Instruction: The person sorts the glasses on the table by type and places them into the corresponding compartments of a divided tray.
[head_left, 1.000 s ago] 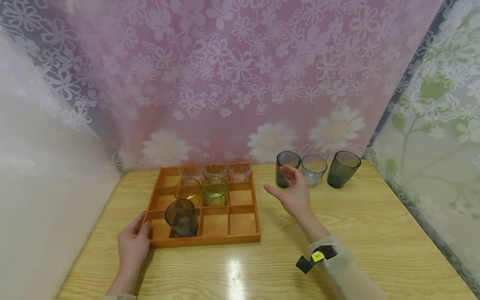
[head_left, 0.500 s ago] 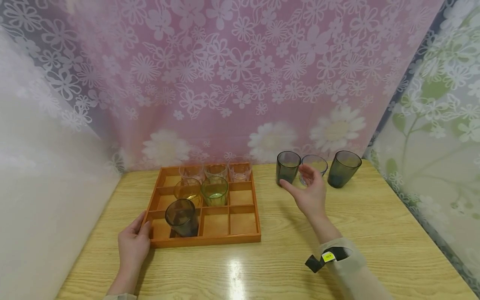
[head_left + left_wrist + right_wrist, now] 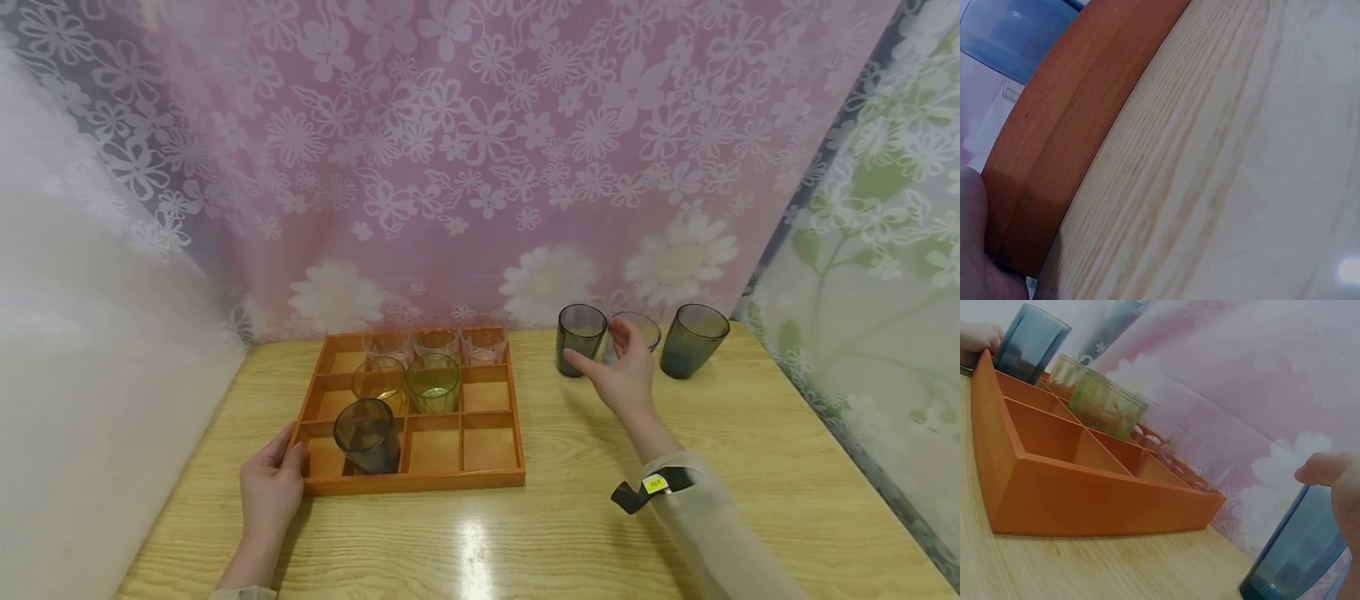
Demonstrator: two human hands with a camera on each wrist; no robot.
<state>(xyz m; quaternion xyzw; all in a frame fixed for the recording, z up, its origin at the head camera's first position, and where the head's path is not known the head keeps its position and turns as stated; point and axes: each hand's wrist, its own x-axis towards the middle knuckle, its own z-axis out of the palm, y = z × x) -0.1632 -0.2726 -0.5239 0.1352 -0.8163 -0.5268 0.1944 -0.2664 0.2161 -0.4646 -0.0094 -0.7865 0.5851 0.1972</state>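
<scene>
The fingers of the right hand (image 3: 624,375) stand apart from the thumb, which lies across the lower front of the dark glass (image 3: 579,333) in the head view; whether it touches cannot be told. That glass stands upright on the tabletop (image 3: 570,525), its mouth pointing up and its long axis vertical. The blue-rimmed glass (image 3: 650,332) beside it, partly hidden behind the fingers, also has its mouth up. A second ago the right hand was further toward 9 o'clock, with its fingers in front of the dark glass; now they are in front of the blue-rimmed glass, and the glasses have kept their places. From the right hand, the dark glass lies at 10 o'clock, the blue-rimmed glass at 1 o'clock, and a taller dark tumbler (image 3: 692,342) between 2 and 3 o'clock. Well apart, toward 9 o'clock, the left hand (image 3: 272,483) clamps the near left corner of the compartmented wooden tray (image 3: 420,482), with its thumb over the edge. From that hand, a grey tumbler (image 3: 367,437) stands in the near row at 2 o'clock; beyond it come an amber glass (image 3: 375,379) and a green glass (image 3: 432,385) in the middle row, and clear glasses (image 3: 483,344) in the far row. Floral cloth (image 3: 480,150) hangs at 12 o'clock.
</scene>
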